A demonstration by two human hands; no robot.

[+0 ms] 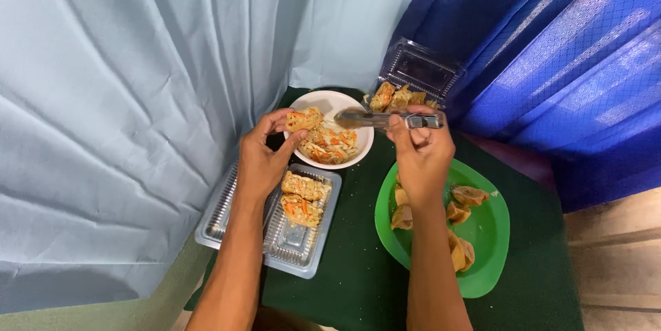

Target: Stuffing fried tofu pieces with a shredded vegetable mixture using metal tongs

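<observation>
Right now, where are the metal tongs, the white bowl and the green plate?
metal tongs (385, 120), head view, middle of the arms.
white bowl (329, 98), head view, bare far rim.
green plate (492, 224), head view, bare right side.

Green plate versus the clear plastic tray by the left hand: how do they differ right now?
The green plate is round, opaque, and carries plain fried tofu pieces scattered about. The clear plastic tray is rectangular, see-through and ridged, with an open hinged lid, and carries two stuffed pieces topped with carrot shreds, set side by side. Both sit on the dark green tablecloth.
</observation>
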